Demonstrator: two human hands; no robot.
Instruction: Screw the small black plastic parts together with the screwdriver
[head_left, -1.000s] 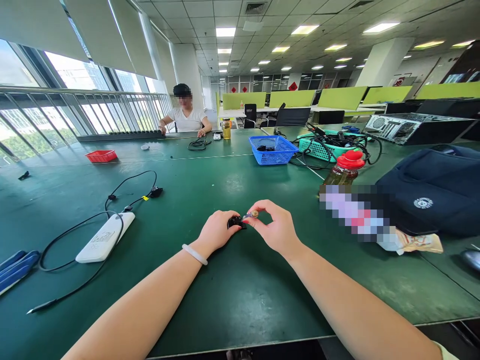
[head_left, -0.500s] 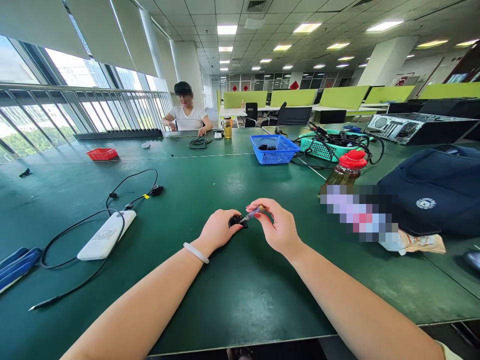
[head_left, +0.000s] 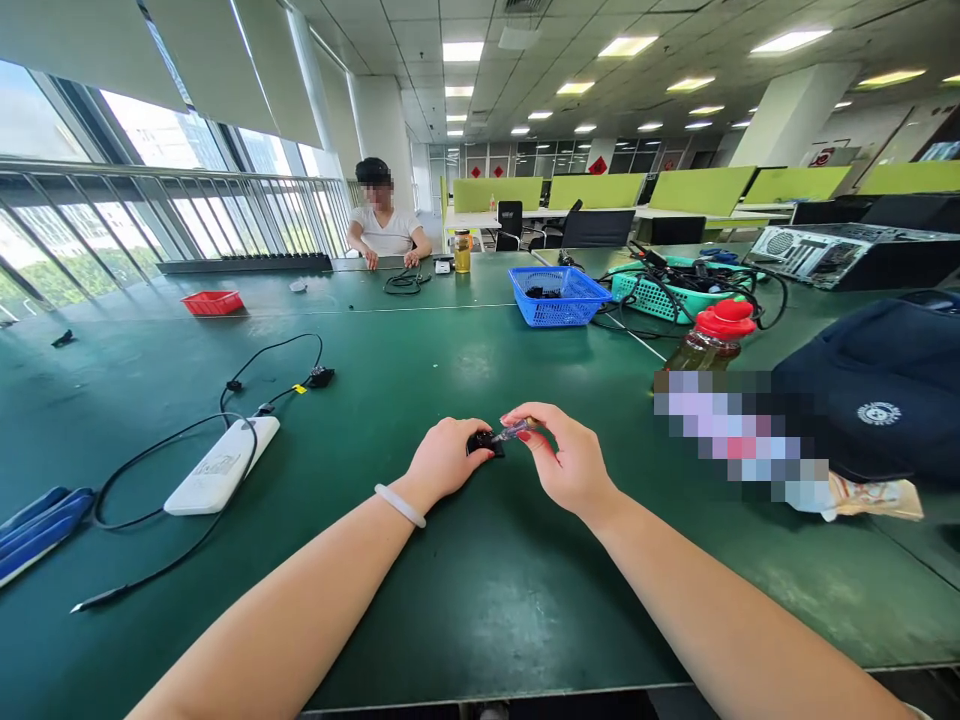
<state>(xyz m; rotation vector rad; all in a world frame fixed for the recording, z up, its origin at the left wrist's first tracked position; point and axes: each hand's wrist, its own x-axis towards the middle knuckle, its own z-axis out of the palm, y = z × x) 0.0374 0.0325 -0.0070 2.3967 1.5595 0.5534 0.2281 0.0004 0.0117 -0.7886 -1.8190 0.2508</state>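
My left hand (head_left: 442, 460) rests on the green table (head_left: 480, 600) with its fingers closed on a small black part (head_left: 484, 443), pinning it to the surface. My right hand (head_left: 566, 458) pinches a small clear-handled screwdriver (head_left: 512, 433), whose tip points left into the black part. A white bracelet sits on my left wrist. Both forearms reach in from the bottom edge.
A white power strip (head_left: 222, 466) with black cables lies at the left, blue items (head_left: 37, 520) beyond it. At right lie a dark blue bag (head_left: 877, 400) and a red-capped bottle (head_left: 709, 335). A blue basket (head_left: 559, 295), a teal basket (head_left: 660, 290) and a red tray (head_left: 212, 302) stand farther back. A seated person (head_left: 384, 225) works at the far end.
The screwdriver has tilted lower and its tip has moved closer into the black part. My view has shifted slightly; both hands stay in the same spot.
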